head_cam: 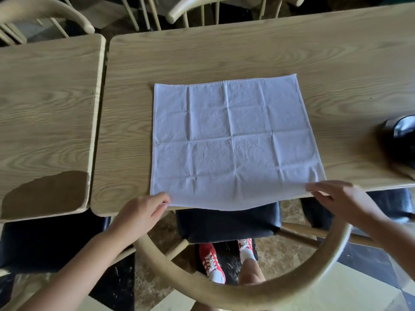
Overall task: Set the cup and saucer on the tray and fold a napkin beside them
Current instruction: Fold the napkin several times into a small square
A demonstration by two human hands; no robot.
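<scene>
A white cloth napkin (231,140) lies spread open and flat on the wooden table (202,52), creased into a grid, its near edge hanging a little over the table's front edge. My left hand (141,212) pinches the napkin's near left corner. My right hand (336,198) pinches the near right corner, lifting it slightly. At the right edge of the view sits a dark, shiny, blurred object (402,140), possibly the cup and saucer; I cannot tell which. No tray is clearly visible.
A second wooden table (45,108) abuts on the left, with a worn patch at its near corner. A curved-back chair (224,288) with a dark seat cushion stands between me and the table. More chairs (190,10) line the far side.
</scene>
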